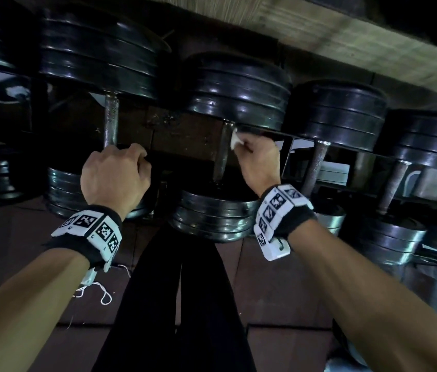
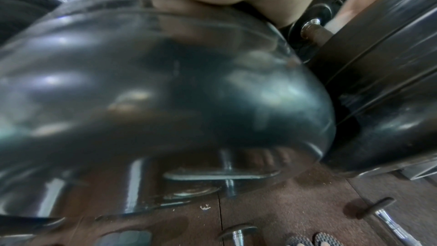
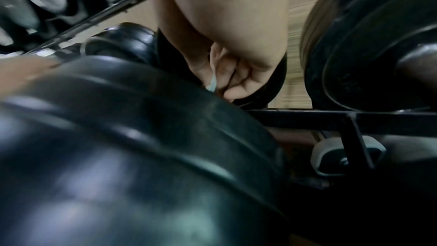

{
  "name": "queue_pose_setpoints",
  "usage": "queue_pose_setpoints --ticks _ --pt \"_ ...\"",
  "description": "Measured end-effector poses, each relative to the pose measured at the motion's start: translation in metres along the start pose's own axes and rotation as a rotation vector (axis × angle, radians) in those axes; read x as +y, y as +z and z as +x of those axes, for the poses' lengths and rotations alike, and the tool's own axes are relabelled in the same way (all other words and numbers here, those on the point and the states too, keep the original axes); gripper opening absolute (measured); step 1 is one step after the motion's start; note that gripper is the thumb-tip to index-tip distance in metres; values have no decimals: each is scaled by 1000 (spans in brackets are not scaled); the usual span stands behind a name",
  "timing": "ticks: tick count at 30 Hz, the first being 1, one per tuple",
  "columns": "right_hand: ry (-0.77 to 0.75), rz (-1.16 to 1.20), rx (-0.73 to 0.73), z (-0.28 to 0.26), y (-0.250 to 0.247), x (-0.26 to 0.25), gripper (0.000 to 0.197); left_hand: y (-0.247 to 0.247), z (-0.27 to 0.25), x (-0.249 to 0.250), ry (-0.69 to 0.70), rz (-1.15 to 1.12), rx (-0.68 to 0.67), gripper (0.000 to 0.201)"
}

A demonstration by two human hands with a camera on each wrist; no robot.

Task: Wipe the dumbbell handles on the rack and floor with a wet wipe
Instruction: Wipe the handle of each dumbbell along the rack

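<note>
Dumbbells stand in a row on the rack (image 1: 289,146). Right hand (image 1: 259,159) pinches a white wet wipe (image 1: 234,140) in curled fingers, holding it against the upper end of one dumbbell handle (image 1: 221,157). Left hand (image 1: 115,175) is curled at the lower end of the neighbouring handle (image 1: 111,122); whether it grips that bar cannot be told.
</note>
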State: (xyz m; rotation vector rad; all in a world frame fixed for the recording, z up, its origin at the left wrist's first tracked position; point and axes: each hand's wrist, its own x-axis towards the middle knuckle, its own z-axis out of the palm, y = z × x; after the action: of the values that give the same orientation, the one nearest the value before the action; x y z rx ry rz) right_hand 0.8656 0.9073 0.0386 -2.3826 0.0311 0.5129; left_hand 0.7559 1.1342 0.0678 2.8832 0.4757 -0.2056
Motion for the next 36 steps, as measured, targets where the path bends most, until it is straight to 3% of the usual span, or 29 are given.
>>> queue_pose_setpoints --ticks 4,5,9,11,16,21,23,27,30,33,36 --pt "-79 -192 -338 -38 -6 11 27 -1 1 1 13 28 -33 15" --pt "-102 -233 -358 -41 -8 9 29 -2 1 1 14 27 -32 15" --pt "-125 -236 -32 -21 -19 -18 37 -2 0 0 5 12 -14 13" --pt "-169 -302 27 -13 -20 -28 37 -1 -1 0 9 11 -13 13" --pt "-192 -406 -140 -24 -13 -31 34 1 0 -2 -19 10 -28 16" --pt "-119 -458 -496 -41 -19 -19 34 0 1 -2 -17 19 -38 17" --pt "-138 -409 -442 -38 -21 -20 34 -1 0 -1 -13 9 -23 15" --pt "-224 -337 -43 -20 -17 -30 37 -2 -1 0 -6 4 9 11" --pt "-246 -308 22 -3 -8 -30 32 1 -1 -1 3 2 12 11" --pt "-226 -221 -99 -3 -1 -20 26 6 -1 -5 -34 10 -31 16" --pt "-194 -298 -406 -18 8 -9 18 7 2 -5 -63 -6 -62 17"
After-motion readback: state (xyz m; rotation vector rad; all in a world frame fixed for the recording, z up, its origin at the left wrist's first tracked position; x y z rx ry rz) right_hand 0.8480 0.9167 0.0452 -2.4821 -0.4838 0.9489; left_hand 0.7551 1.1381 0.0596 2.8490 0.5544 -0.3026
